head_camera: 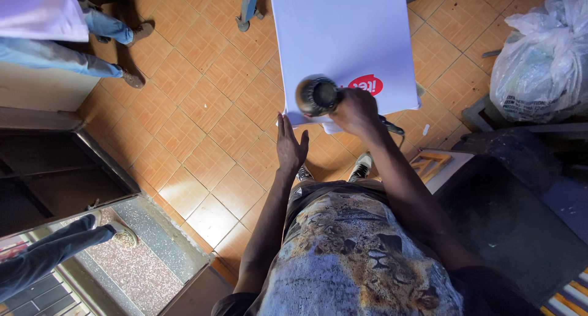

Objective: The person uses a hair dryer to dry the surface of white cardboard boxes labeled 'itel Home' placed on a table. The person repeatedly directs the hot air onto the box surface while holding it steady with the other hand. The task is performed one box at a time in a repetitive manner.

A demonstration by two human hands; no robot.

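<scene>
1. Right now my right hand (357,111) is closed around the handle of a dark heat gun (317,95) (its round end faces up at me), with the arm stretched forward and down.
2. Its cord (392,128) trails off beside my wrist.
3. My left hand (290,147) is spread open and flat, fingers pointing ahead, pressing the near edge of the white panel (343,34).
4. That panel lies over the orange tiled floor (208,108), right in front of my shoes (362,166).
</scene>
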